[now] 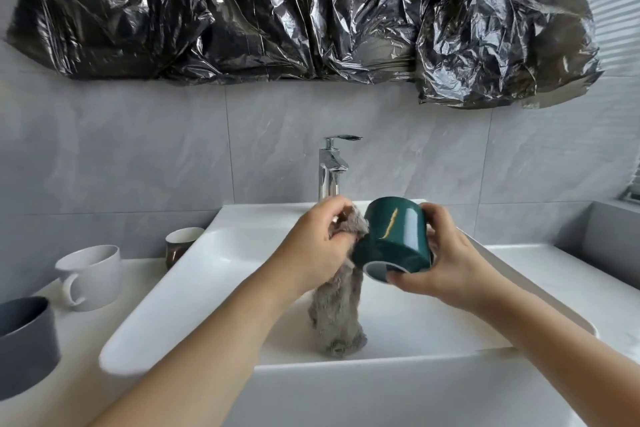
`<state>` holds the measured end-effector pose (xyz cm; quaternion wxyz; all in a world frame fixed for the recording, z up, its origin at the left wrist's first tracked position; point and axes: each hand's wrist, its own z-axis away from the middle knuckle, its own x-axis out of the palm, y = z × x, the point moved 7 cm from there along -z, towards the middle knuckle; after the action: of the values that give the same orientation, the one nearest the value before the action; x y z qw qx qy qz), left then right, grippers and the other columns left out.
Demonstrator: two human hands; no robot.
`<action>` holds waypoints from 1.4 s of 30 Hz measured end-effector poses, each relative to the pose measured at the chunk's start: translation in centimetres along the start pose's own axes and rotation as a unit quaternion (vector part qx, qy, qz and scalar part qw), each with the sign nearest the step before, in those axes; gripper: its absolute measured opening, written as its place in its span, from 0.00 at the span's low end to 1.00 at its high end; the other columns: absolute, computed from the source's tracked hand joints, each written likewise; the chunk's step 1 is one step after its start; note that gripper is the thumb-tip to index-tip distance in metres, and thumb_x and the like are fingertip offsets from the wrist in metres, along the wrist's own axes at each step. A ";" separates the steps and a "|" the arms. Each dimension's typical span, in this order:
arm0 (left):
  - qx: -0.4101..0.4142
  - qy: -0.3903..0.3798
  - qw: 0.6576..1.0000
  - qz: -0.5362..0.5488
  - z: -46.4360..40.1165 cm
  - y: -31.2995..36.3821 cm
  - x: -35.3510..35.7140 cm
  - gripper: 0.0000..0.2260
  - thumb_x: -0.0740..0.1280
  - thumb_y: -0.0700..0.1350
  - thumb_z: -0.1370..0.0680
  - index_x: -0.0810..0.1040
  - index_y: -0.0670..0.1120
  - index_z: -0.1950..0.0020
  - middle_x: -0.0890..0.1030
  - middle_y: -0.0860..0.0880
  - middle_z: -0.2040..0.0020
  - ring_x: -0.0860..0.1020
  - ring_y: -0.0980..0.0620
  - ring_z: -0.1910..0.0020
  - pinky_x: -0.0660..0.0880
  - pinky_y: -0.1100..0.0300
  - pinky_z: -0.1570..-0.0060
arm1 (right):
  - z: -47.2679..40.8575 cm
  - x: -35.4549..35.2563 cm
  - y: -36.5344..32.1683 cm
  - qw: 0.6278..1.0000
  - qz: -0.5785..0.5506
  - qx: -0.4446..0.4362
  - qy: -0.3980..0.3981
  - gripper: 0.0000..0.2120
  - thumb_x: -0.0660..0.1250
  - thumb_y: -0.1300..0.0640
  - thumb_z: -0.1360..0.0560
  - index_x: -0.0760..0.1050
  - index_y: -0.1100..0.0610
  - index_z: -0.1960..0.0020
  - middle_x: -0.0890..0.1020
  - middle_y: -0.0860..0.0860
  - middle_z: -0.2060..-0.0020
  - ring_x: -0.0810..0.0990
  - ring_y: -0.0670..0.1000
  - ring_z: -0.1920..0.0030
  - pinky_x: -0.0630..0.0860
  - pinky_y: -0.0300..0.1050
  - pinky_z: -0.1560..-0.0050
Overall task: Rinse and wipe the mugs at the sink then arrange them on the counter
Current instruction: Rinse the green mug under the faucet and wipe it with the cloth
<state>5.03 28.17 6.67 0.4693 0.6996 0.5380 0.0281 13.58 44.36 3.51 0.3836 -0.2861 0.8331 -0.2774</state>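
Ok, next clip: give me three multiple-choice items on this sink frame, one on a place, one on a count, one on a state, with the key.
1. Where are the spare mugs?
A. counter left of the sink
B. inside the basin
C. counter right of the sink

2. How many mugs stand on the counter?
A. one
B. three
C. five

3. How is the green mug held?
A. upright
B. tipped, mouth down toward the camera
C. standing in the basin

Key:
1 A: white mug, grey mug and brown mug stand left of the sink.
2 B: those three.
3 B: right hand grips green mug; left hand holds the cloth.

Green mug (394,236), grey cloth (337,315) over sink (194,288)
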 end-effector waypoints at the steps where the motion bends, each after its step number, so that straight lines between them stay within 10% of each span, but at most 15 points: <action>1: 0.002 -0.024 1.000 0.012 0.4 0.3 0.1 0.08 0.63 0.30 0.23 0.76 0.43 0.53 0.77 0.48 0.60 0.76 0.58 0.68 0.73 0.66 0.65 | 0.0 -0.2 0.1 1.000 -0.010 0.013 0.000 0.39 0.84 0.59 0.39 0.65 0.49 0.38 0.82 0.48 0.50 0.83 0.43 0.54 0.79 0.35 0.60; 11: -0.079 0.014 0.994 0.074 -1.3 -1.6 -0.7 0.12 0.54 0.30 0.23 0.72 0.43 0.59 0.70 0.51 0.72 0.68 0.54 0.75 0.64 0.64 0.75 | 1.0 1.7 -2.2 0.995 -0.024 -0.067 -0.072 0.41 0.83 0.53 0.42 0.65 0.53 0.36 0.79 0.41 0.49 0.81 0.46 0.48 0.78 0.37 0.49; 17: -0.010 0.100 0.995 0.015 0.1 -0.9 -1.5 0.05 0.65 0.37 0.21 0.72 0.41 0.56 0.72 0.50 0.61 0.73 0.58 0.72 0.69 0.67 0.68 | 0.6 1.3 -1.6 0.997 -0.011 -0.062 -0.049 0.40 0.85 0.57 0.40 0.65 0.53 0.37 0.80 0.41 0.49 0.82 0.46 0.49 0.79 0.39 0.51; 23: -0.036 0.005 0.993 0.114 0.9 -0.2 -0.6 0.04 0.64 0.37 0.31 0.71 0.42 0.66 0.69 0.42 0.64 0.70 0.44 0.73 0.64 0.64 0.80 | 0.7 -0.3 -1.3 0.998 -0.026 -0.046 -0.016 0.40 0.81 0.53 0.42 0.65 0.53 0.36 0.81 0.42 0.49 0.82 0.45 0.49 0.78 0.37 0.53; 30: -0.081 -0.062 0.976 0.191 0.1 -0.9 0.7 0.23 0.57 0.38 0.33 0.78 0.50 0.40 0.82 0.44 0.44 0.80 0.51 0.48 0.77 0.56 0.48 | 0.6 0.5 -2.0 0.996 -0.073 -0.041 -0.041 0.40 0.79 0.48 0.43 0.65 0.52 0.36 0.80 0.39 0.49 0.81 0.44 0.49 0.77 0.37 0.54; 42: -0.124 -0.106 0.968 0.192 0.3 -2.2 1.6 0.05 0.64 0.42 0.25 0.76 0.44 0.51 0.78 0.47 0.56 0.76 0.52 0.55 0.73 0.63 0.54 | 0.8 1.8 0.4 0.986 0.093 -0.003 -0.138 0.47 0.82 0.52 0.38 0.59 0.45 0.28 0.75 0.40 0.39 0.74 0.35 0.41 0.70 0.25 0.46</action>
<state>4.26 29.15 4.26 0.5925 0.7252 0.3332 0.1095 13.14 43.21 1.96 0.5184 -0.2438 0.7959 -0.1959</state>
